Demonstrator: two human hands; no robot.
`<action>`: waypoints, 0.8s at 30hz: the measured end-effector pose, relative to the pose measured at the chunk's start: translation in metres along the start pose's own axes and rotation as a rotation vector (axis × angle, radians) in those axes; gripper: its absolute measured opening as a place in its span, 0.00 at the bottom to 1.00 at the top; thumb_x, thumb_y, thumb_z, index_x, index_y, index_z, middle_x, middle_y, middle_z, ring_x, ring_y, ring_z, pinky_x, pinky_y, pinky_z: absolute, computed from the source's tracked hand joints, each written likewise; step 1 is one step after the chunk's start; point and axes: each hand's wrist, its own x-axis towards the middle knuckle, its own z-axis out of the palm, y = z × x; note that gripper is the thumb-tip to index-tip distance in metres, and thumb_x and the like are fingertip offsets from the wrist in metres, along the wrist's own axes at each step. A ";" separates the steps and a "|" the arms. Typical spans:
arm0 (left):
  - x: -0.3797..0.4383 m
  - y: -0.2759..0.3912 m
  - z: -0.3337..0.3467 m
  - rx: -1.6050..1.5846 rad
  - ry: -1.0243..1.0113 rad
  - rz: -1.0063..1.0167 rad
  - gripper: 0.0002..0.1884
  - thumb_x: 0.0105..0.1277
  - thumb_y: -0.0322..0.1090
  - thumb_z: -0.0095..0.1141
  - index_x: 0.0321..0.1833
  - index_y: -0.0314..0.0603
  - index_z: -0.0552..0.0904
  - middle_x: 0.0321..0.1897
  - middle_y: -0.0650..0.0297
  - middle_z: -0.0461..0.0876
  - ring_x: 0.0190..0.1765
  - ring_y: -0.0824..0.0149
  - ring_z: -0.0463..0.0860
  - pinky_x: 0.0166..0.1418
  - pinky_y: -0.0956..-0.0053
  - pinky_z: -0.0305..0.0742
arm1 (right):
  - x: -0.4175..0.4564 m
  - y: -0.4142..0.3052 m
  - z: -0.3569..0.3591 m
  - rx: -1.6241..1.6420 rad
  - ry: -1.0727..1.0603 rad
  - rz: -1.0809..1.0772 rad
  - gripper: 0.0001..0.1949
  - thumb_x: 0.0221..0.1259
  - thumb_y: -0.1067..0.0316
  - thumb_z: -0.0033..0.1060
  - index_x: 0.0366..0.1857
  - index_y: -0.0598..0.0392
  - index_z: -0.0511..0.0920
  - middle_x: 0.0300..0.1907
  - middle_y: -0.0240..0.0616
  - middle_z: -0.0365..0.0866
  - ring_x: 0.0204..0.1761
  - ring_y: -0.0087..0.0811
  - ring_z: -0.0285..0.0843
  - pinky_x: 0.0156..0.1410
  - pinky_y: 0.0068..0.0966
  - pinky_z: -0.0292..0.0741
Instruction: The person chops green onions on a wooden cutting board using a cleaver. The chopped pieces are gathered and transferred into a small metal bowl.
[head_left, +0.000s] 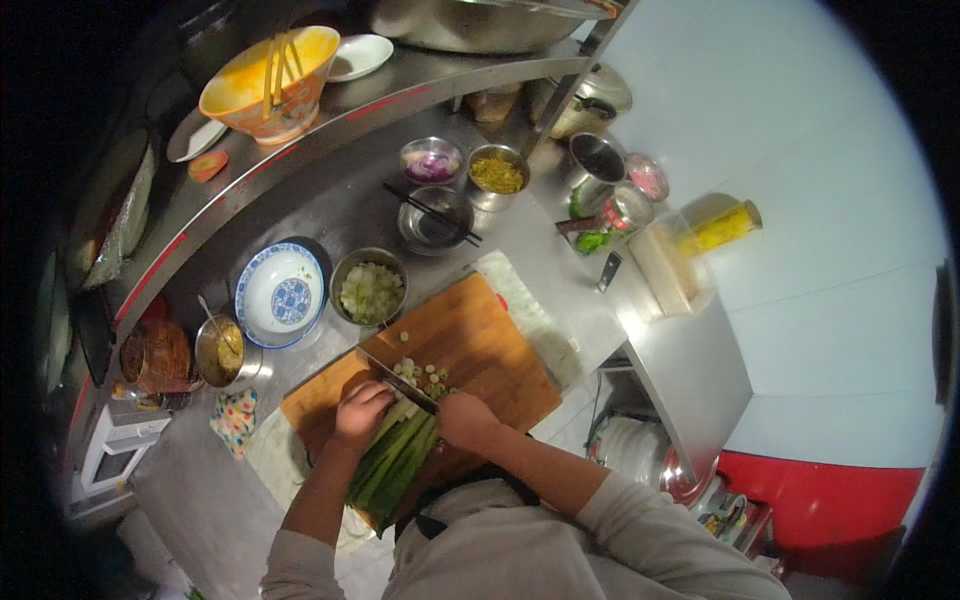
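Observation:
My right hand (466, 424) grips the handle of a kitchen knife (409, 388), its blade lying across a bunch of green onions (397, 457). My left hand (363, 411) rests on the stalks close to the blade, fingers bent. The long green leaves run down toward my body over the near edge of a wooden cutting board (480, 337). Cut rounds of green onion (429, 376) lie just beyond the blade, and one piece sits farther up the board. My left palm and the stalks beneath it are hidden.
Past the board stand a metal bowl of chopped pale vegetable (369, 291), a blue-and-white bowl (281, 296) and a metal bowl with chopsticks (435, 221). A pot with a spoon (220, 349) is at left. A raised shelf (360, 112) holds an orange bowl (277, 86). A wall (795, 225) bounds the right.

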 end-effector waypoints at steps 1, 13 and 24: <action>-0.004 -0.001 0.002 0.021 0.014 0.007 0.11 0.51 0.24 0.63 0.38 0.45 0.86 0.47 0.63 0.86 0.51 0.56 0.85 0.54 0.63 0.82 | -0.003 0.006 0.000 0.042 0.041 0.006 0.15 0.64 0.60 0.54 0.33 0.62 0.84 0.34 0.58 0.85 0.41 0.55 0.85 0.50 0.49 0.82; 0.009 0.001 0.004 0.004 0.008 0.026 0.11 0.55 0.27 0.58 0.40 0.45 0.87 0.44 0.62 0.86 0.49 0.56 0.85 0.53 0.65 0.82 | -0.048 0.012 -0.029 -0.087 0.022 0.011 0.10 0.58 0.65 0.56 0.29 0.60 0.83 0.30 0.57 0.85 0.36 0.56 0.85 0.45 0.50 0.82; 0.009 -0.009 0.011 -0.024 -0.066 0.103 0.13 0.55 0.27 0.57 0.43 0.44 0.87 0.45 0.61 0.86 0.50 0.56 0.85 0.54 0.64 0.82 | 0.005 0.009 0.010 -0.133 0.081 -0.128 0.10 0.56 0.66 0.57 0.29 0.60 0.84 0.30 0.55 0.85 0.36 0.55 0.86 0.44 0.47 0.83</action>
